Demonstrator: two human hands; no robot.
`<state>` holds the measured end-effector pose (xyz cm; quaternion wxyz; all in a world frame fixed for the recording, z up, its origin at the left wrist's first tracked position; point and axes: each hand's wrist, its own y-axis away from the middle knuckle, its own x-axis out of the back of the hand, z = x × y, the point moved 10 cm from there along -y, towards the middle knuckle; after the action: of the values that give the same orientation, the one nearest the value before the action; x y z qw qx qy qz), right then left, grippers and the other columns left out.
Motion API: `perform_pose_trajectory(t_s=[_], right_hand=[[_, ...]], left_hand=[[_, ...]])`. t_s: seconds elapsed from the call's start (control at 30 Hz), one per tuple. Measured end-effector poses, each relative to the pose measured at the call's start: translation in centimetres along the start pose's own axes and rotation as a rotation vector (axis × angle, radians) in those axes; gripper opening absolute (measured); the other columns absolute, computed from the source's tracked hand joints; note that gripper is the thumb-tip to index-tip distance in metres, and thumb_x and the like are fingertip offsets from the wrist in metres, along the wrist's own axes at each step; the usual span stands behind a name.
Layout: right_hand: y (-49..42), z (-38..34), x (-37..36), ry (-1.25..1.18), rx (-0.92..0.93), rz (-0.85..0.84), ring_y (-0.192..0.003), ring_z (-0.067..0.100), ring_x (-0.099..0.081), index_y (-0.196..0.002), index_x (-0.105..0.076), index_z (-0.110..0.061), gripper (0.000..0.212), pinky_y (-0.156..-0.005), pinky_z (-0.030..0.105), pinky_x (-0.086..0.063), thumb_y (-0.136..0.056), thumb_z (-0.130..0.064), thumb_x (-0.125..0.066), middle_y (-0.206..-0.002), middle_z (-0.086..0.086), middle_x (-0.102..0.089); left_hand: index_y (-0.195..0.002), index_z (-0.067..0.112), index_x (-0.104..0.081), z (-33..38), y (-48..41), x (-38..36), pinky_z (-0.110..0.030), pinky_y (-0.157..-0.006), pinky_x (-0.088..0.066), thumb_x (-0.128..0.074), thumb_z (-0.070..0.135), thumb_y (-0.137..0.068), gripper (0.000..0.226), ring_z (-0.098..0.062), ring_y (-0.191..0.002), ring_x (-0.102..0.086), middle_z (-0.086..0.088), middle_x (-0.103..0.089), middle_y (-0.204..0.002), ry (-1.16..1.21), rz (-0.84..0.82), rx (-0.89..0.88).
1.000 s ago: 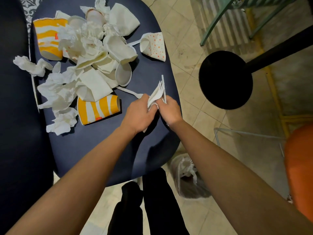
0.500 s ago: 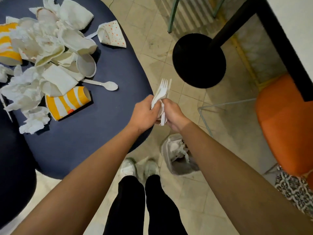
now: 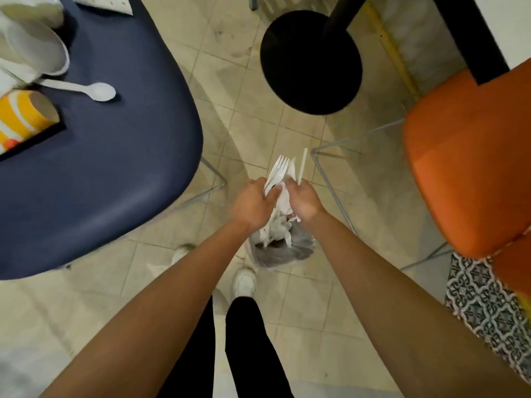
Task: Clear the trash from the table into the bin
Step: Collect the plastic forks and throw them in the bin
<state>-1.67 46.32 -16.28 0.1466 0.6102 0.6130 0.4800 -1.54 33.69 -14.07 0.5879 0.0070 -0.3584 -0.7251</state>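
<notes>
Both hands, the left hand (image 3: 253,201) and right hand (image 3: 303,201), have carried the gripped bundle of plastic cutlery (image 3: 283,175) off the tabletop (image 3: 115,156) to just above the bin (image 3: 280,248), so the drop seems next.

Dark blue table (image 3: 109,173) bearing a white plastic spoon (image 3: 86,89), striped paper cup (image 3: 24,116) and crumpled white cups (image 3: 31,50).

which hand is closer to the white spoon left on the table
Left. The left hand is on the side of the bundle toward the spoon; the right hand is beyond it, farther from the table.
</notes>
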Motion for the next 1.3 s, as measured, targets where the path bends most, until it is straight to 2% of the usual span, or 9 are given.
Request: perform_pose_trajectory(t_s=[0.1, 0.27, 0.4, 0.53, 0.67, 0.83, 1.07, 1.17, 1.3], right_hand=[[-1.3, 3.6, 0.7, 0.117, 0.004, 0.007, -0.102, 0.031, -0.056, -0.126, -0.047, -0.002, 0.045, -0.06, 0.028, -0.041, -0.1, -0.036, -0.036, -0.122, 0.019, -0.057], [-3.6, 8.7, 0.0, 0.121, -0.027, -0.004, -0.116, 0.032, -0.053, -0.133, -0.042, -0.004, 0.045, -0.094, 0.034, -0.041, -0.101, -0.034, -0.036, -0.129, 0.019, -0.055], [-5.7, 12.3, -0.9, 0.159, -0.066, -0.019, -0.116, 0.033, -0.05, -0.129, -0.041, 0.0, 0.042, -0.089, 0.03, -0.039, -0.101, -0.031, -0.035, -0.128, 0.02, -0.052], [-8.3, 15.7, -1.8, 0.185, -0.123, -0.005, -0.121, 0.032, -0.048, -0.136, -0.036, -0.004, 0.043, -0.09, 0.03, -0.04, -0.102, -0.03, -0.032, -0.136, 0.018, -0.048], [-11.2, 18.8, -3.3, 0.236, -0.168, -0.017, -0.124, 0.034, -0.047, -0.141, -0.031, -0.005, 0.044, -0.096, 0.034, -0.041, -0.102, -0.026, -0.032, -0.14, 0.017, -0.045], [-15.7, 22.1, -5.2, 0.292, -0.221, -0.052, -0.121, 0.038, -0.05, -0.138, -0.036, -0.003, 0.045, -0.098, 0.045, -0.045, -0.1, -0.027, -0.035, -0.139, 0.02, -0.044], [-20.3, 24.6, -6.1, 0.361, -0.202, -0.054, -0.123, 0.035, -0.048, -0.136, -0.043, -0.005, 0.044, -0.095, 0.035, -0.041, -0.099, -0.028, -0.039, -0.139, 0.019, -0.047], [-20.9, 25.1, -6.9, 0.325, -0.217, -0.073, -0.122, 0.034, -0.049, -0.137, -0.041, -0.005, 0.044, -0.095, 0.032, -0.04, -0.099, -0.028, -0.039, -0.139, 0.018, -0.046], [-21.4, 25.3, -7.6, 0.256, -0.21, -0.087, -0.105, 0.032, -0.058, -0.124, -0.053, 0.0, 0.037, -0.083, 0.032, -0.044, -0.098, -0.023, -0.04, -0.122, 0.021, -0.059]], left_hand=[[-0.109, 0.001, -0.053, -2.5, 0.3, -3.6, -0.038, -0.076, -0.045, -0.038, 0.036, -0.099, 0.039, -0.036, -0.089, -0.06, -0.021, -0.064, -0.095, -0.036, -0.01, 0.094], [-0.121, 0.0, -0.048, -5.9, -0.1, -8.4, -0.037, -0.089, -0.041, -0.031, 0.03, -0.101, 0.04, -0.036, -0.109, -0.055, -0.021, -0.06, -0.118, -0.08, -0.104, 0.183], [-0.119, -0.006, -0.047, -9.4, -1.1, -12.0, -0.035, -0.087, -0.04, -0.03, 0.027, -0.102, 0.041, -0.038, -0.111, -0.053, -0.024, -0.057, -0.121, -0.098, -0.234, 0.277], [-0.108, -0.007, -0.053, -12.7, -2.6, -15.2, -0.038, -0.078, -0.045, -0.032, 0.018, -0.101, 0.033, -0.037, -0.097, -0.058, -0.026, -0.059, -0.11, -0.025, -0.318, 0.356], [-0.1, -0.001, -0.052, -16.1, -4.1, -18.1, -0.024, -0.042, -0.043, -0.037, 0.01, -0.099, 0.019, -0.018, -0.051, -0.048, -0.015, -0.058, -0.079, 0.079, -0.361, 0.503], [-0.065, 0.004, -0.047, -19.1, -6.7, -21.3, -0.03, -0.051, -0.042, -0.033, -0.009, -0.091, 0.032, -0.021, -0.051, -0.047, -0.012, -0.049, -0.061, 0.217, -0.372, 0.589], [-0.06, 0.0, -0.05, -21.2, -10.4, -23.2, -0.025, -0.049, -0.037, -0.043, -0.007, -0.089, 0.03, -0.022, -0.049, -0.041, -0.015, -0.045, -0.055, 0.081, -0.385, 0.538], [-0.102, -0.014, -0.059, -21.5, -11.2, -23.9, -0.036, -0.06, -0.044, -0.043, 0.011, -0.096, 0.03, -0.035, -0.071, -0.058, -0.032, -0.062, -0.089, 0.063, -0.392, 0.52], [-0.112, -0.005, -0.059, -21.6, -11.8, -23.7, -0.039, -0.084, -0.051, -0.045, 0.013, -0.095, 0.028, -0.035, -0.106, -0.061, -0.023, -0.062, -0.116, -0.079, -0.365, 0.464]])
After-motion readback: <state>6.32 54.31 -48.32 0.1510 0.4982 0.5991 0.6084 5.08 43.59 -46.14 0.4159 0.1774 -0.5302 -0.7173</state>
